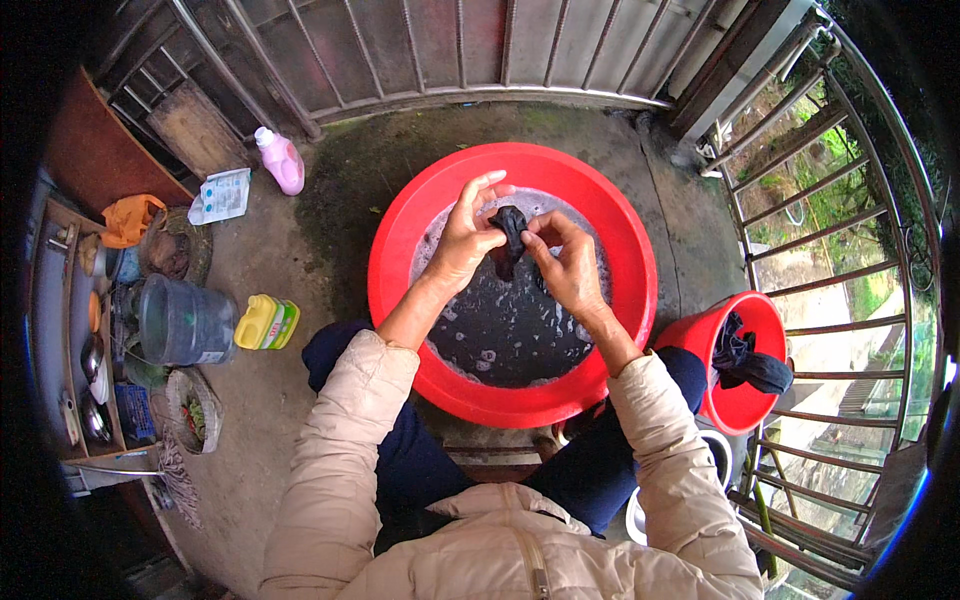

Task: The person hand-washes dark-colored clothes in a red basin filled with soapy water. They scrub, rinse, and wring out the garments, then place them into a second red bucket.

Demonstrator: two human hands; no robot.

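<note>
A large red plastic basin in front of me holds dark, sudsy water. Over the water, my left hand pinches one side of a small dark wet cloth between thumb and a finger, its other fingers spread. My right hand grips the cloth's right edge with thumb and fingertips. The cloth's lower end hangs down just above the water or touching it; I cannot tell which. Its exact kind is unclear. To the right, a red bucket holds dark cloth items, one draped over its rim.
On the left floor are a pink bottle, a yellow jug, a white packet, a clear plastic bucket and a woven basket. A shelf stands beyond. Metal railings run along the right; a barred panel closes the far side.
</note>
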